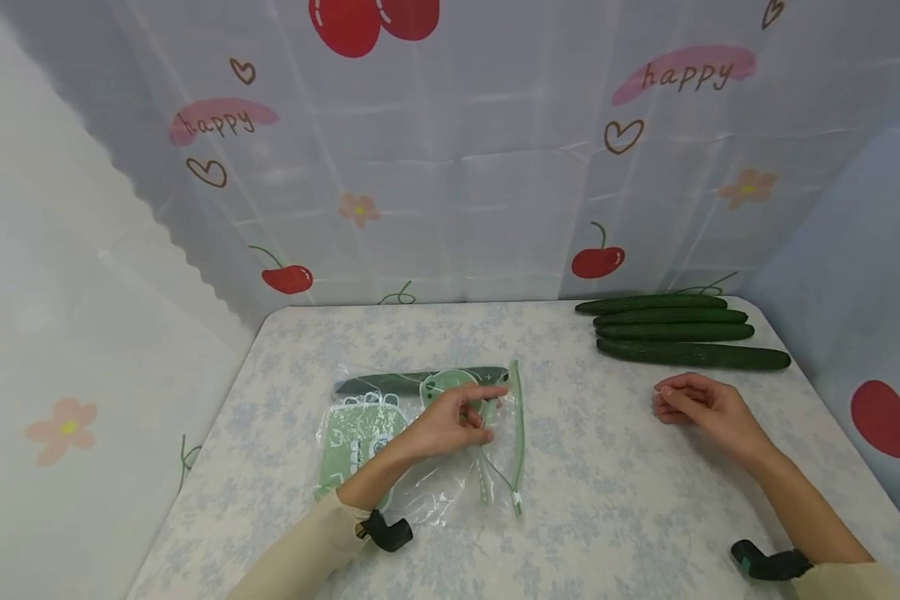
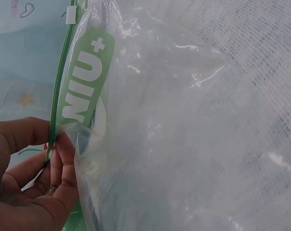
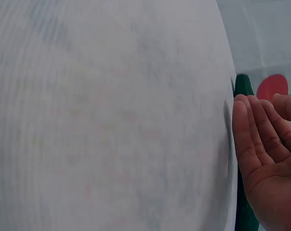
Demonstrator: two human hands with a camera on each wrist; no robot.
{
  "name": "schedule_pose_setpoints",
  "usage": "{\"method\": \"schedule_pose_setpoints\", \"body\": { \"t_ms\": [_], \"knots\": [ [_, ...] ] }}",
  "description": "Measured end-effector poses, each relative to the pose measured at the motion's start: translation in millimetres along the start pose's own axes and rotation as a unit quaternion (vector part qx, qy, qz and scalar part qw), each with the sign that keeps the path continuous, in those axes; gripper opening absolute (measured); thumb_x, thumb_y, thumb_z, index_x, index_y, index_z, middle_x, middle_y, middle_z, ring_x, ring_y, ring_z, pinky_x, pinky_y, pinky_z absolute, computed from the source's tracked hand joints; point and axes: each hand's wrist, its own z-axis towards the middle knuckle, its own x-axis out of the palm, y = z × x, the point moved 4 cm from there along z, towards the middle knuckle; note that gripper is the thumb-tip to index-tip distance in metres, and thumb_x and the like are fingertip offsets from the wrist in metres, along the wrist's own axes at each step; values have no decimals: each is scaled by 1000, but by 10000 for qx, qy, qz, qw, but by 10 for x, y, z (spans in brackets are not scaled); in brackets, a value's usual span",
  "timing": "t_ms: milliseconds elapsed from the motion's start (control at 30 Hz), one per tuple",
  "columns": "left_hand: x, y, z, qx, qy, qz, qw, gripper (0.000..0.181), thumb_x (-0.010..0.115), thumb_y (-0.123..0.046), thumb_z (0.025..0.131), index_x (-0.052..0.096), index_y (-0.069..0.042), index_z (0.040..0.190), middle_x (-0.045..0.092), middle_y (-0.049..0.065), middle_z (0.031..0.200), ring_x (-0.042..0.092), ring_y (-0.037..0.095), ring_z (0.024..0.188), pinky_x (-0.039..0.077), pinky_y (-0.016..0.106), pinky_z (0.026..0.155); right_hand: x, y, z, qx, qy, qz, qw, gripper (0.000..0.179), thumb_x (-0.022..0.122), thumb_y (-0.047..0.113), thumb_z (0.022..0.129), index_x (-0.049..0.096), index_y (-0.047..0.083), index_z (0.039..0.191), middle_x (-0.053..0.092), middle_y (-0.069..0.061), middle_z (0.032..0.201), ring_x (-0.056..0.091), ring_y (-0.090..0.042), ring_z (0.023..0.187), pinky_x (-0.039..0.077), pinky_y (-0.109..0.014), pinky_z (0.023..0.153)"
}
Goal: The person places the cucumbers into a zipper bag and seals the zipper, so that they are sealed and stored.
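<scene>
A clear slider zip bag (image 1: 435,492) with green print and a green zip edge (image 2: 61,72) lies on the table, with one cucumber (image 1: 390,382) inside along its far side. My left hand (image 1: 446,421) is over the bag's mouth and pinches its edge between thumb and fingers, as the left wrist view shows (image 2: 34,168). The white slider (image 1: 517,498) sits at the near end of the zip. Off to the right, my right hand (image 1: 708,412) hovers with loosely bent fingers and holds nothing. It is just nearer than several loose cucumbers (image 1: 690,354).
The loose cucumbers lie side by side at the table's far right corner. A pale floral cloth covers the table (image 1: 592,517). Behind it hangs a curtain (image 1: 480,183) printed with cherries, and more curtain closes in both sides.
</scene>
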Motion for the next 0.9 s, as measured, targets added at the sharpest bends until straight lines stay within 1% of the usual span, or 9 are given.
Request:
{"method": "schedule_pose_setpoints", "body": {
  "t_ms": [167,300,367,500,600,700,800,833,900],
  "knots": [
    [-12,13,-9,-77,-27,-12,10000,72,81,-2,93,56,-18,159,59,12,148,58,10,84,52,18,72,-442,-94,-67,110,-863,-61,9962,26,65,13,109,65,-1,131,78,14,108,79,-3,92,64,-20,80],
    [-18,22,-15,-112,-51,-16,9999,72,81,-1,93,56,-19,159,59,12,146,58,11,86,53,18,73,-749,-189,-88,584,-1549,-402,9854,28,67,23,108,65,9,132,70,25,104,76,6,86,59,-11,77],
    [-20,25,-19,-127,-62,-19,9999,73,81,-1,93,56,-19,159,59,12,146,58,11,86,53,18,73,-877,-241,-101,880,-1785,-347,9794,25,69,27,107,66,17,129,68,28,100,74,8,83,57,-8,74],
    [-14,36,-17,-104,-52,-94,9999,72,81,-1,93,56,-17,159,58,13,147,59,9,85,53,18,73,-1077,-347,-141,1255,-2234,455,9655,17,71,26,106,64,28,121,66,28,95,74,5,74,56,-9,68],
    [-6,48,-15,-100,-36,-164,9998,72,81,0,93,56,-16,159,58,14,148,60,8,85,53,18,73,-1186,-398,-154,1272,-2599,992,9521,19,70,18,105,60,29,118,67,23,88,75,0,66,58,-12,63],
    [-2,54,-16,-138,-36,-191,9997,73,80,1,93,56,-17,159,57,13,150,61,8,86,53,17,73,-1267,-423,-146,1359,-2740,1165,9449,23,69,17,105,55,32,117,67,21,83,74,-2,63,59,-15,61],
    [-1,50,-25,-178,-48,-171,9997,74,80,1,93,56,-20,159,57,11,151,61,8,87,53,17,74,-1320,-441,-122,1469,-2650,1228,9451,30,71,23,105,52,35,125,60,24,97,74,-1,65,61,-18,61],
    [-1,49,-25,-181,-51,-168,9997,74,80,1,93,56,-21,159,57,11,151,61,8,87,53,17,74,-1337,-449,-112,1525,-2594,1220,9458,33,71,26,105,50,36,128,56,24,102,74,-1,67,61,-19,62],
    [-1,50,-24,-178,-54,-152,9997,73,80,1,93,56,-20,159,58,11,151,61,8,87,53,17,74,-1372,-450,-78,1688,-2460,1053,9486,51,71,32,105,45,35,148,50,23,107,73,2,69,62,-20,63]
  ]
}}
